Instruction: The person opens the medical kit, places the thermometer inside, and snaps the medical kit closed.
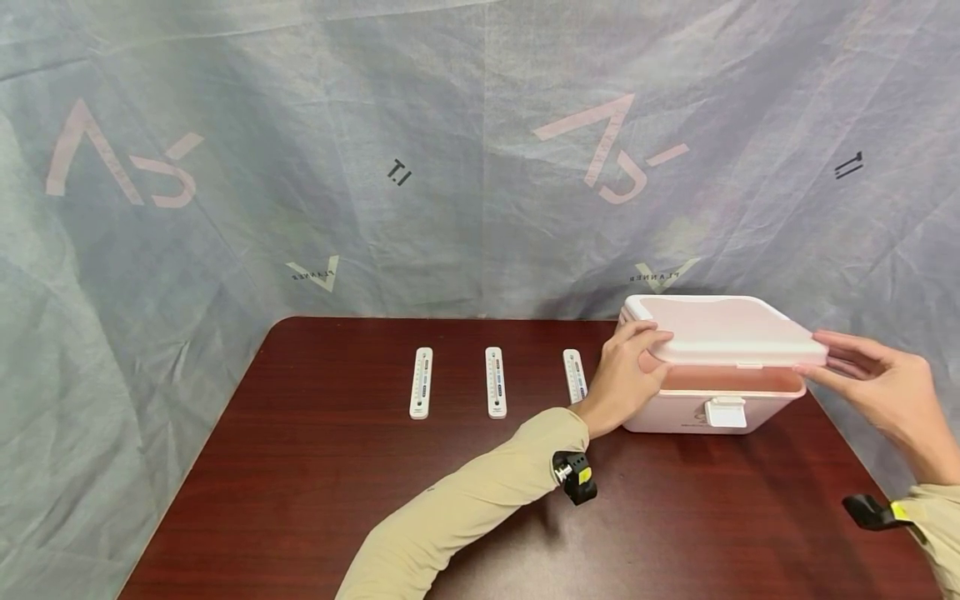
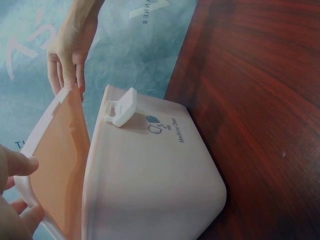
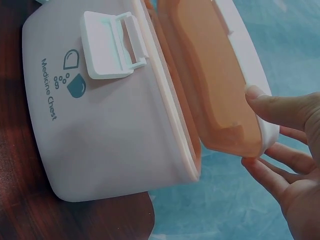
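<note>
Clock centred on the bench (image 1: 300, 517), head view, 12 at the far edge.

Container: white-pink box (image 1: 667, 417) at 2 o'clock, "Medicine Chest" and a capsule mark (image 3: 75, 82) printed on its front. Lid (image 1: 727, 325) tilted, its front edge lifted off the box rim, an open gap between. Inside, a band of orange-peach wall shows through the gap; contents cannot be told from these angles. Latch (image 1: 725, 412) hangs on the front wall, angled outward, unhooked from the lid.

Hands: left hand (image 1: 630, 379) pinches the lid's left front corner, thumb at the underside, fingers around the edge. Right hand (image 1: 892, 383) pinches the right front corner, thumb on the front rim, fingers at the end. Both gripping the lid only.

Other items: three white thermometers, upright in view and well apart: left thermometer (image 1: 421, 383) toward 10–11, middle thermometer (image 1: 496, 383) at 12, right thermometer (image 1: 575, 375) at 1, its lower end hidden behind the left hand and wrist.

Edges: box near the far right corner; the bench's right side slants from there toward 4. Grey fabric (image 1: 450, 233) hangs just past the far edge. Room: bench surface spreads from 7 round to 10; left sleeve (image 1: 465, 504) crosses the near middle, rising from 6 toward 2.
</note>
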A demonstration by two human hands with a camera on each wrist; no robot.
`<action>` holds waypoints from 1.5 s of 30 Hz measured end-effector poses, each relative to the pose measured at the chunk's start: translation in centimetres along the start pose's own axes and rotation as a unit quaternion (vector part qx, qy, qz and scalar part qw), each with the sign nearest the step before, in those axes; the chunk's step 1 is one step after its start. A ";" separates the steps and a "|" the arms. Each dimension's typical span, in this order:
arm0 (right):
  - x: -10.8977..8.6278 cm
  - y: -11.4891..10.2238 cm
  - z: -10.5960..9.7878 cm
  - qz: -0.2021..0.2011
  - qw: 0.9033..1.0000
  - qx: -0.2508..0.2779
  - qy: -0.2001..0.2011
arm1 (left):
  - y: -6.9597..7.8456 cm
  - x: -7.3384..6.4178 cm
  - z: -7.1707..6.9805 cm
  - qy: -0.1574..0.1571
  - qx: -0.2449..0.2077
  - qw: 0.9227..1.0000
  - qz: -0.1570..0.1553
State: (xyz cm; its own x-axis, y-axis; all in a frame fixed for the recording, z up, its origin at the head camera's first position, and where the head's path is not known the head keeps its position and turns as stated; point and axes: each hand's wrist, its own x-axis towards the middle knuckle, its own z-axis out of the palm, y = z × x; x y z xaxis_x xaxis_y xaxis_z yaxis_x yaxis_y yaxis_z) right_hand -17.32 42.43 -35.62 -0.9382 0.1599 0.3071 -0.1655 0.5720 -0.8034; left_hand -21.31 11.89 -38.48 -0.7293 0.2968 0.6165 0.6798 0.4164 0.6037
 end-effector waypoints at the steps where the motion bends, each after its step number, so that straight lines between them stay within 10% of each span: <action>1: 0.0 0.0 0.0 0.000 1.000 -0.001 0.001 | 0.0 0.0 0.0 0.000 0.000 1.000 0.000; 45: 1.8 -1.9 -0.6 -0.016 0.999 -0.016 0.028 | 0.3 2.4 -1.2 -0.005 -0.030 1.000 0.007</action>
State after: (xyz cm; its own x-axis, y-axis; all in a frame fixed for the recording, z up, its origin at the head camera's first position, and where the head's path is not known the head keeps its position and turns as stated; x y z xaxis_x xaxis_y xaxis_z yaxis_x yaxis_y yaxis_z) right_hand -18.56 42.11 -33.25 -0.9142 0.1854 0.3603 -0.1840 0.6024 -0.7767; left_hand -22.78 11.70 -36.26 -0.7206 0.3103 0.6201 0.6928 0.3596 0.6251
